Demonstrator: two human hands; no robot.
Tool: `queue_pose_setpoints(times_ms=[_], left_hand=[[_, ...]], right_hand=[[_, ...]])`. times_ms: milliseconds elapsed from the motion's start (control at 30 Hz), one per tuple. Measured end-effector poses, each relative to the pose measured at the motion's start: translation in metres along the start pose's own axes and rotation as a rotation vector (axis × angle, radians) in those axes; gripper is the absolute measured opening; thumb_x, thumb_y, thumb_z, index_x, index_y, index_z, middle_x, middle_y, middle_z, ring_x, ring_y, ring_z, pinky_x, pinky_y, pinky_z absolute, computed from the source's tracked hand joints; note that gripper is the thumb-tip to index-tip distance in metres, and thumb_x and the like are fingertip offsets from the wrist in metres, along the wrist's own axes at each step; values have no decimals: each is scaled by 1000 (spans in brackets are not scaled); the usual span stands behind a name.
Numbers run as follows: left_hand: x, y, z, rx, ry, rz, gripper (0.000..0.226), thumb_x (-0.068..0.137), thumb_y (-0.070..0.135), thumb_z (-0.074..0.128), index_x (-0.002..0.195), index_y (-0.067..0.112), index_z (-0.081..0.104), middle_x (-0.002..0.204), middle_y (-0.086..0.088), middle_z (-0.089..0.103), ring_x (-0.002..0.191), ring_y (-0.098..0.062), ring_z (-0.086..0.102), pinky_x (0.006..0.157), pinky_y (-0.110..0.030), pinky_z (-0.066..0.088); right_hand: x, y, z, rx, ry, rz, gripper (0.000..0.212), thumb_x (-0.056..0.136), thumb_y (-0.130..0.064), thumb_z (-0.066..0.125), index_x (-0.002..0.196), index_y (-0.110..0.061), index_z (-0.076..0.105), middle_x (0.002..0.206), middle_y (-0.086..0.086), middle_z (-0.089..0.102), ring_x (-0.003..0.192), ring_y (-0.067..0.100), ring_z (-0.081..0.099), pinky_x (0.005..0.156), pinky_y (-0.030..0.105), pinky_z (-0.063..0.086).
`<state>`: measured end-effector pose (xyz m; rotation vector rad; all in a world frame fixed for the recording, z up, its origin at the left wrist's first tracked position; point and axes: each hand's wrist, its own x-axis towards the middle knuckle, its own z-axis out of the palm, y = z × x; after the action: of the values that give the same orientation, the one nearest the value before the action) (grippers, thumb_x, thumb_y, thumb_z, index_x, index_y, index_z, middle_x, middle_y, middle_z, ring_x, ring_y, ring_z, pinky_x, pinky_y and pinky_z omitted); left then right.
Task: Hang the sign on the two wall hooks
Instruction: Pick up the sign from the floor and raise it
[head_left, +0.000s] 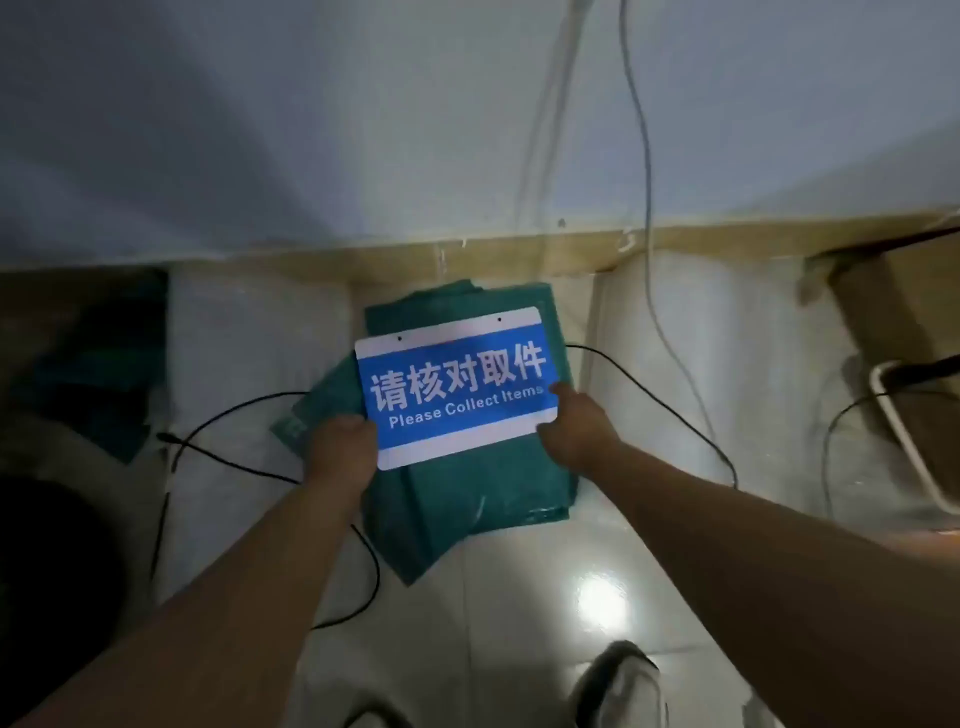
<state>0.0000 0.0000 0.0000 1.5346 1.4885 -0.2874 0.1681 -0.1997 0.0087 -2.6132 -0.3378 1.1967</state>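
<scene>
Two hands, left hand (343, 452) and right hand (574, 423), fingers clenched on flat, rigid, round-cornered blue-and-white sign (457, 387).

Each grip covers a lower corner of the sign (457, 387), fingers tucked out of sight behind it. Below the right grip, a shoe (621, 686) is cut off by the bottom edge.

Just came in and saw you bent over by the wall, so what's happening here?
A person holds a blue sign by its lower corners, the left hand on one and the right hand on the other. It is low over green bags on the floor. Two small holes run along its top edge. No hooks are in view, so it is not hung yet.
</scene>
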Motion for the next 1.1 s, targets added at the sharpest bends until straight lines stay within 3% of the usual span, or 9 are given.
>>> queue_pose_setpoints(times_ms=[100,200,367,500,600,733,833,967,1100], left_hand=[[42,-8,24,-78,24,-29,25,100,23,52,108,2,62,103,-11,63,66,-15,50,53,-28,37],[70,-18,44,-267,42,-44,46,98,20,58,140,4,47,124,-13,61,82,-22,57,71,-33,48],[73,-27,53,-548,148,-70,28,97,15,63,124,11,62,121,-12,67,96,-27,63,88,-44,56],[45,-39,33,-709,91,-27,15,97,9,61,97,23,67,106,-4,71,90,-20,65,82,-40,55],[10,-35,-1,-750,67,-27,20,98,6,59,113,18,65,102,3,69,93,-20,65,87,-41,54],[-56,11,-66,-677,108,70,19,95,15,64,113,19,71,110,-3,74,107,-28,69,93,-47,56],[-118,79,-126,-636,194,204,24,97,13,62,119,17,71,110,-4,71,99,-23,68,93,-43,56],[-212,179,-217,-614,335,391,27,97,13,62,122,19,70,103,1,69,78,-1,63,73,-27,58],[-308,263,-302,-661,386,505,28,94,17,67,121,21,73,105,0,72,85,-15,67,87,-41,59]], right_hand=[[47,13,23,8,41,-1,68,89,-22,58,153,-19,36,139,21,54,124,41,56,102,43,50],[76,16,37,18,85,16,66,89,-23,57,152,-20,38,138,22,48,124,45,53,104,47,48],[85,21,47,254,189,59,65,86,-30,61,147,-25,38,135,16,52,122,40,54,102,53,49],[71,26,43,429,189,119,70,77,-54,62,142,-35,42,130,10,62,117,38,60,99,55,51],[42,19,28,515,201,111,68,70,-74,54,127,-37,53,120,3,68,110,32,65,96,55,52],[-39,-38,-27,733,288,51,48,90,-43,68,131,-23,54,108,-3,65,92,20,65,76,33,54],[-100,-92,-92,882,364,2,47,92,-32,70,133,-26,49,101,-10,67,85,10,66,65,24,48],[-194,-169,-207,1015,440,-102,41,93,-34,68,129,-32,48,95,-20,65,86,1,65,66,24,48],[-291,-234,-314,1066,489,-202,40,92,-37,68,127,-35,49,105,-8,70,91,9,67,75,32,50]])
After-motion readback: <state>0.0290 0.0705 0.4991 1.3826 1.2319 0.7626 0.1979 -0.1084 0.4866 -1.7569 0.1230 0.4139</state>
